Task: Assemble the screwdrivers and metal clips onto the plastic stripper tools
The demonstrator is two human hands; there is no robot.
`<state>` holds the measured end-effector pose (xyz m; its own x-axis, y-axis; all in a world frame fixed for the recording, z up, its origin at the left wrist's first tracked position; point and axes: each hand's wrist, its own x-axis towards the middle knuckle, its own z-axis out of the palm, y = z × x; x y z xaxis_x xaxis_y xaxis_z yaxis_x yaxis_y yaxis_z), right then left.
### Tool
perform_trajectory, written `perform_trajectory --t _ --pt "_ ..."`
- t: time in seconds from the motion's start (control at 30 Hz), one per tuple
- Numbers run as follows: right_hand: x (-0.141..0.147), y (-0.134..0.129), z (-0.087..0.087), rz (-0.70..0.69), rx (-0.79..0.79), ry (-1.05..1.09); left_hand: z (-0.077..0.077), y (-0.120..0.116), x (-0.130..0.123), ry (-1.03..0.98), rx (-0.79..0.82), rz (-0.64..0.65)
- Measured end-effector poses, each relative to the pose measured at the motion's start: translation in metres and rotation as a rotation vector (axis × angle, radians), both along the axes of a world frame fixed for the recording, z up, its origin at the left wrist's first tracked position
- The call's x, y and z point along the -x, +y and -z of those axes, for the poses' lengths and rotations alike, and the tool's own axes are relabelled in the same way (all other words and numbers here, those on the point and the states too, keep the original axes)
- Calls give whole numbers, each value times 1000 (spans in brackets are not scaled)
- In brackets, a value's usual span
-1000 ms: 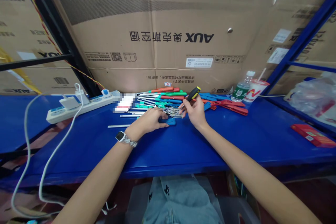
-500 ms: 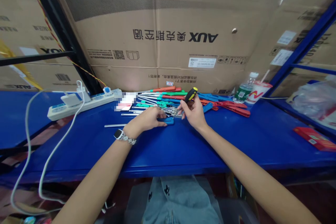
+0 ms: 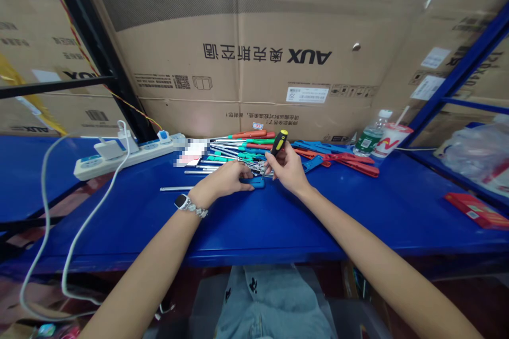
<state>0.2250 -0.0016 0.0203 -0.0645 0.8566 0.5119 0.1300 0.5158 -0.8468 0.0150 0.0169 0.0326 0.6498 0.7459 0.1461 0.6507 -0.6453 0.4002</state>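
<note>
My left hand (image 3: 227, 179) is closed around a tool with a flat blue handle (image 3: 256, 183) and a thin metal rod (image 3: 173, 189) sticking out to the left; it lies low on the table. My right hand (image 3: 290, 167) grips a screwdriver (image 3: 280, 141) by its black and yellow handle, which tilts up and to the right. The screwdriver's lower end points down near the blue handle; whether its tip touches is too small to tell. Just behind both hands lie small metal parts (image 3: 258, 167), partly hidden by the fingers.
Behind the hands lie several metal rods with green handles (image 3: 250, 157), orange-red tools (image 3: 358, 163) and blue tools (image 3: 318, 146). A power strip (image 3: 95, 168) stands left on the blue table (image 3: 262, 233). A bottle (image 3: 368, 139), a cup (image 3: 392, 140) and a red box (image 3: 477, 211) are right. Cardboard rises behind.
My right hand has moved a little left with the screwdriver, which now stands more upright and closer to the blue handle. My left hand keeps its grip almost unmoved.
</note>
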Motion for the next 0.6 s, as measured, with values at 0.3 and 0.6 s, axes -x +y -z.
perform_trajectory --t 0.3,0.6 --pt "7 1 -11 -38 -74 -173 -1 -3 -3 -31 8 2" --pt "8 10 -12 -89 -63 -142 -4 -4 -2 -220 6 11"
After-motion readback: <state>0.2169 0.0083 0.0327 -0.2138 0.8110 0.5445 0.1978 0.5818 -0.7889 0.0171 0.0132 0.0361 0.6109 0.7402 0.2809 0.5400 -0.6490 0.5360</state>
